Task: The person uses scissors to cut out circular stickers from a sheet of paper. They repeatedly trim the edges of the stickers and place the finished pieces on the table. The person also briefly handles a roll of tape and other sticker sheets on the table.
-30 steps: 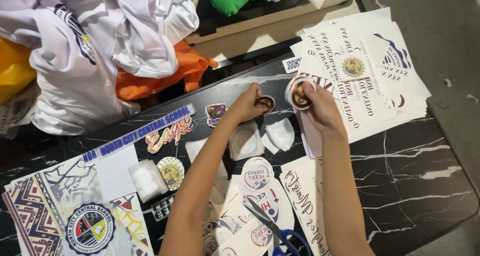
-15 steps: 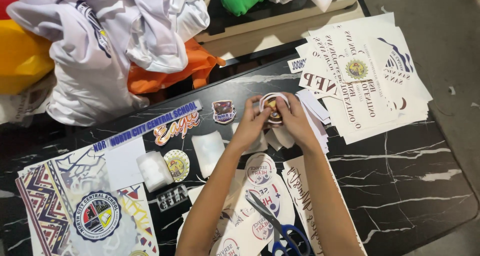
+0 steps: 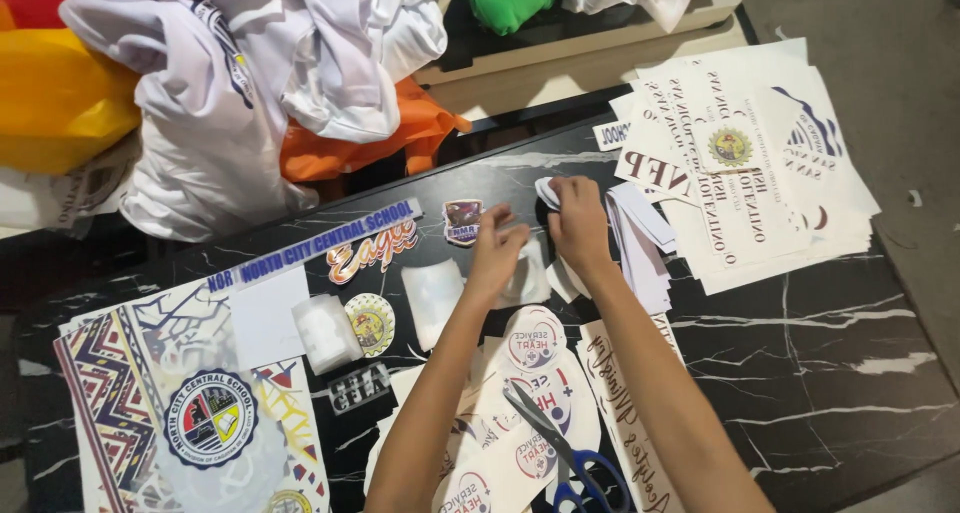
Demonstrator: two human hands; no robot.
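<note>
Over the glossy black marbled surface (image 3: 800, 373), right hand (image 3: 578, 223) fingers pinch a small white paper cutout (image 3: 548, 193); left hand (image 3: 497, 253), fingers curled empty, has let go since.

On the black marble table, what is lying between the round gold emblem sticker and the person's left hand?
In the head view, a pale translucent film piece lies between the round gold emblem sticker and the left hand, flat on the black marble table.

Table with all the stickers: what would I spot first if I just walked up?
Probably the two hands at the middle of the black marble table: the right hand pinches a small white paper scrap, with the left hand beside it. Next, the yellow cloth and orange cloth at the back left, then the blue-handled scissors near the front edge.
</note>
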